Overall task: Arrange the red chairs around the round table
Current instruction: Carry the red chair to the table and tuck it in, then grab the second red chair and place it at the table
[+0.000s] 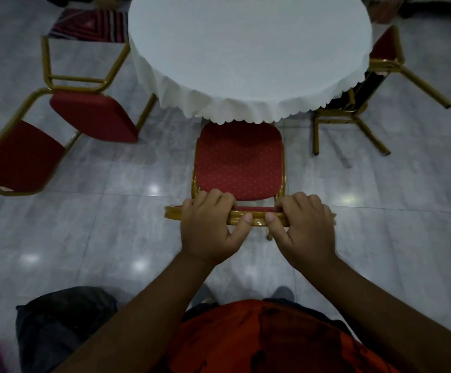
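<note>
Gold backrest rail (256, 219) sits clamped under my left hand (208, 222) and right hand (303, 224), its red chair (239, 164) upright, seat front tucked under the white-clothed round table (248, 49) beyond.

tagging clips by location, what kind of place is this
Probably a banquet or event hall: a round table under a scalloped white cloth, gold-framed red padded chairs around it, and a polished tiled floor.

I'm looking into a banquet or function hall: a round tabletop (248, 49) draped in a scalloped white cloth, gold-framed red banquet chairs (239, 160) ringed about it, glossy grey marble-look floor tiles (111, 238) mirroring ceiling lights.
</note>
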